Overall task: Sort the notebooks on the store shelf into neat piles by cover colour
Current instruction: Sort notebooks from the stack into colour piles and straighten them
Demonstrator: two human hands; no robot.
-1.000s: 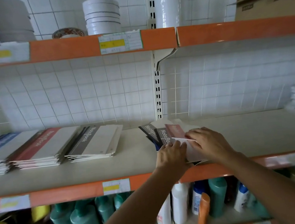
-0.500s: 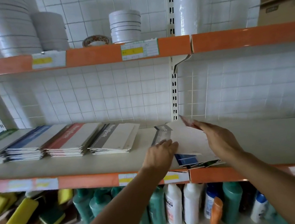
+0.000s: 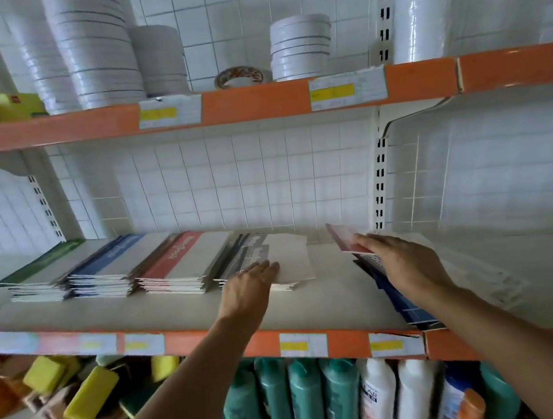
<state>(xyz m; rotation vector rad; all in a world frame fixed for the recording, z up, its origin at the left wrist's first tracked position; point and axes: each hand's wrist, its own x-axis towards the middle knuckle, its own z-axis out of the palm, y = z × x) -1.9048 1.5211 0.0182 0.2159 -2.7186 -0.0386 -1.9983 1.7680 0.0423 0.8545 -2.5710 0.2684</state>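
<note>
Four notebook piles lie side by side on the middle shelf (image 3: pixel 183 309): green (image 3: pixel 42 267), blue (image 3: pixel 112 262), red (image 3: pixel 187 257) and grey (image 3: pixel 288 263). My left hand (image 3: pixel 252 279) grips the near edge of a grey notebook (image 3: pixel 255 251) that lies on top of the grey pile. To the right is a loose heap with dark blue notebooks (image 3: pixel 400 298) near the shelf's front edge. My right hand (image 3: pixel 401 259) rests on this heap, its fingers holding a red notebook (image 3: pixel 340 240) tilted up at the far end. The rest of the heap is hidden by my hand.
The shelf above carries stacks of white plates (image 3: pixel 94 47) and a tape roll (image 3: pixel 241 75). Below are green and white bottles (image 3: pixel 307 398) and yellow sponges (image 3: pixel 89 392). A shelf upright (image 3: pixel 380 177) stands behind the heap. Bare shelf surface stretches to the right.
My left hand carried a grey notebook leftward from the heap onto the grey pile. My right hand stayed on the heap with the red notebook. The view shifted left.
</note>
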